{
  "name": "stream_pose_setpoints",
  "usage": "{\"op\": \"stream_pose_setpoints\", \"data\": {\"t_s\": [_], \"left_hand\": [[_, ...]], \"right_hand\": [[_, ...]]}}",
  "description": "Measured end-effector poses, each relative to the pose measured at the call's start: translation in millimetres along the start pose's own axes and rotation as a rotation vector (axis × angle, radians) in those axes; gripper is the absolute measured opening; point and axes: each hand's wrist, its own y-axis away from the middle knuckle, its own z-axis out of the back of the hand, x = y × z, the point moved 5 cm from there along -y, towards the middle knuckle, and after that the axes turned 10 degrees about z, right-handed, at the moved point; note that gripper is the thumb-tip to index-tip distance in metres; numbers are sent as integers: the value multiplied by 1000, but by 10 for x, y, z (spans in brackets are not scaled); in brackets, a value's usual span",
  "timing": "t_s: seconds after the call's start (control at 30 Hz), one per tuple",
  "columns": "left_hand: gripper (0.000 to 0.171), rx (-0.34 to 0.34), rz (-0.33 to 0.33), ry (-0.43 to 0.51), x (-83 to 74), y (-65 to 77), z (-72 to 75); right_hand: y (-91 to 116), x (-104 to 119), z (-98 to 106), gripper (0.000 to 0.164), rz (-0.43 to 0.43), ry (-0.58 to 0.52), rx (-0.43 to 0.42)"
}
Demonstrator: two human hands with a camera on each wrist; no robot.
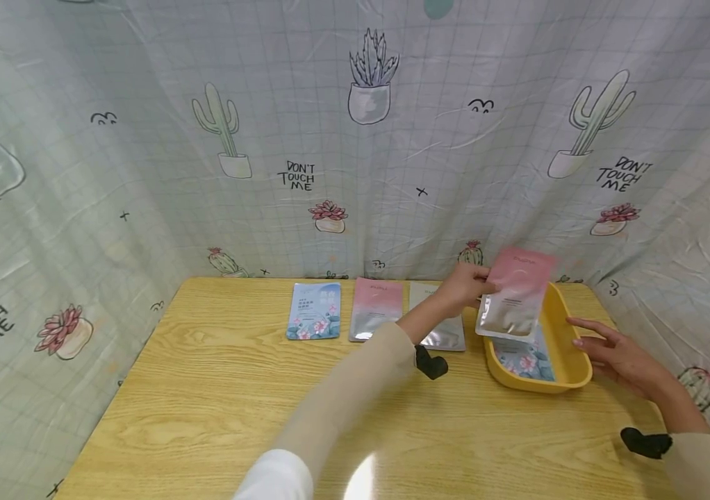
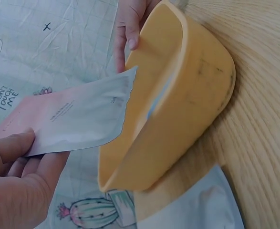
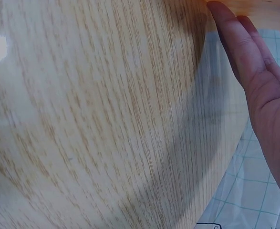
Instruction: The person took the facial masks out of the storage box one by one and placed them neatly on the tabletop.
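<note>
My left hand (image 1: 469,286) pinches a pink and silver face mask packet (image 1: 515,292) by its edge, thumb on one face and fingers behind. It holds the packet tilted over a yellow plastic basket (image 1: 570,377). Inside the basket lies a blue floral face mask packet (image 1: 526,357), partly hidden by the held one. On the basket's right side, my right hand (image 1: 626,361) holds the rim, thumb over the edge and other fingers along the outer wall. The left wrist view shows the held packet (image 2: 77,114) just off the basket's opening.
Left of the basket, a blue floral packet (image 1: 314,311), a pink and silver packet (image 1: 376,309) and a pale silver packet (image 1: 449,337) lie in a row on the wooden table (image 1: 217,403). The left forearm partly covers the silver one. A printed curtain (image 1: 267,125) hangs behind.
</note>
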Motion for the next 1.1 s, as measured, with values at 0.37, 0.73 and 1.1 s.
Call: {"op": "stream_pose_setpoints", "data": {"t_s": [0.37,0.73,1.1], "left_hand": [[24,-36,41,-5,-48,70,200],[7,-15,11,-24,-75,164,348],[29,-55,33,13,-88,265,559]], "right_hand": [[1,-6,-9,53,15,-53,24],[0,19,-3,51,-10,-24,6],[-6,-3,4,52,-9,-48,17]]}}
